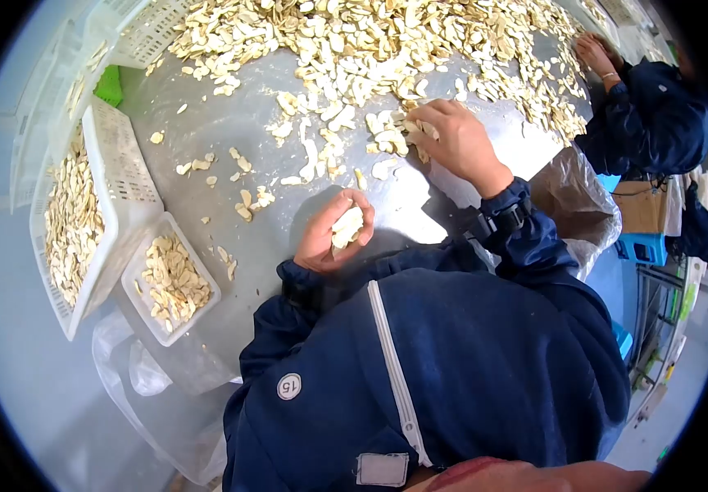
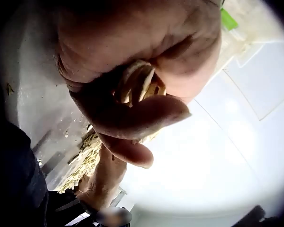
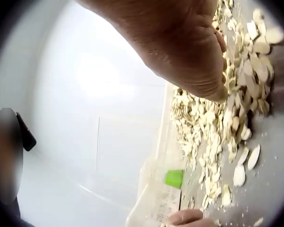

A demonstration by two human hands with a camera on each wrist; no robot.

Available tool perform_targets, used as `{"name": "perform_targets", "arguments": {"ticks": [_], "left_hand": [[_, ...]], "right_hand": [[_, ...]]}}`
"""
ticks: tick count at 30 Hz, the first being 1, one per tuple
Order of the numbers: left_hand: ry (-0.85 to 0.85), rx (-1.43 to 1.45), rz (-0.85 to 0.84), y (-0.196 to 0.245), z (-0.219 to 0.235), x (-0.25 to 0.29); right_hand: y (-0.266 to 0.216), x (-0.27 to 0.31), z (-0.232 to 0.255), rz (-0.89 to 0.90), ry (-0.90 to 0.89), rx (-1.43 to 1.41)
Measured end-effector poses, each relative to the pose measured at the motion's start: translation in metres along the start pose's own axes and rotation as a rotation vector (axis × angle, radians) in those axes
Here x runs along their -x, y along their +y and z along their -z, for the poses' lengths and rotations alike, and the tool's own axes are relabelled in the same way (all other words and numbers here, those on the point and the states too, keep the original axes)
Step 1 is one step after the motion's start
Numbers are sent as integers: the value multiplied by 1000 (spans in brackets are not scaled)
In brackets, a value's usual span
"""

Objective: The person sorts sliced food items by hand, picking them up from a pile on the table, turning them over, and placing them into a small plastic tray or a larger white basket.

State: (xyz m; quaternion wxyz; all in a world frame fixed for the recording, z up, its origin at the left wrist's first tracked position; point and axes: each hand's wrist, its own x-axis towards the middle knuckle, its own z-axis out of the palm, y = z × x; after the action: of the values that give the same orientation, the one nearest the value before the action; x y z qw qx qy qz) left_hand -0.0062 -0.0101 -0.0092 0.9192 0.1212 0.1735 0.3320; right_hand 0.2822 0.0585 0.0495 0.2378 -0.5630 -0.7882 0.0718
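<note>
Pale, flat dried slices [image 1: 395, 41] lie in a broad pile across the metal table. My left hand [image 1: 333, 234] is cupped close to my body, its fingers curled round a small bunch of slices [image 1: 347, 227]. From the left wrist view, that bunch [image 2: 137, 85] shows between the palm and the bent fingers. My right hand [image 1: 460, 143] reaches to the near edge of the pile, fingers bent down, with pale slices [image 1: 429, 131] between thumb and fingers. In the right wrist view its thumb tip overlaps the pile [image 3: 208, 123].
To the left stand a large white basket [image 1: 129, 156] of slices and a small white tray [image 1: 170, 316] with more. Scattered slices [image 1: 251, 201] dot the table. A clear plastic bag [image 1: 583, 205] hangs at the right edge. Another person's hands [image 1: 598, 56] work at the far right.
</note>
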Motion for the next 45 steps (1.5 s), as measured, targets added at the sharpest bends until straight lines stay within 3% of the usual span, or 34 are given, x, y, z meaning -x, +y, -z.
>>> {"name": "perform_targets", "arguments": {"ticks": [5,8,12,13,16,25,28,29,32,36,37,41,44,45], "left_hand": [[-1,-1,-17,0,2,3],[-12,2,-8,-2,4,-1],[-8,7,5,-2,5,-1],[-4,17,13,-1,4,0],[7,11,-23,-3,5,1],[-26,-30,-3,0,6,0],[-12,-31,-6,-2,8,0],[-8,-33,-6,-2,7,0],[5,-36,-7,0,1,1],[13,-36,-17,0,-2,2],[13,-34,-20,0,-2,1],[53,-28,-30,1,-6,3],[41,-25,-19,0,-2,1],[34,-29,-24,-1,-1,0]], "right_hand": [[22,5,-5,-114,-99,79],[13,8,9,-93,-27,134],[-31,9,-1,-63,2,-90],[-32,10,-10,34,52,-58],[-29,9,-26,-28,-15,-55],[-5,15,-20,-182,36,-28],[-22,10,4,-285,-359,-446],[-31,7,7,-334,-391,-559],[-23,-2,-20,-140,-129,-163],[-39,-23,-38,-277,-269,167],[-41,-22,-42,-235,-196,170],[-36,-21,-40,-171,-272,18],[-24,-6,-25,216,-68,-135],[-20,-1,-20,232,-37,-174]]}}
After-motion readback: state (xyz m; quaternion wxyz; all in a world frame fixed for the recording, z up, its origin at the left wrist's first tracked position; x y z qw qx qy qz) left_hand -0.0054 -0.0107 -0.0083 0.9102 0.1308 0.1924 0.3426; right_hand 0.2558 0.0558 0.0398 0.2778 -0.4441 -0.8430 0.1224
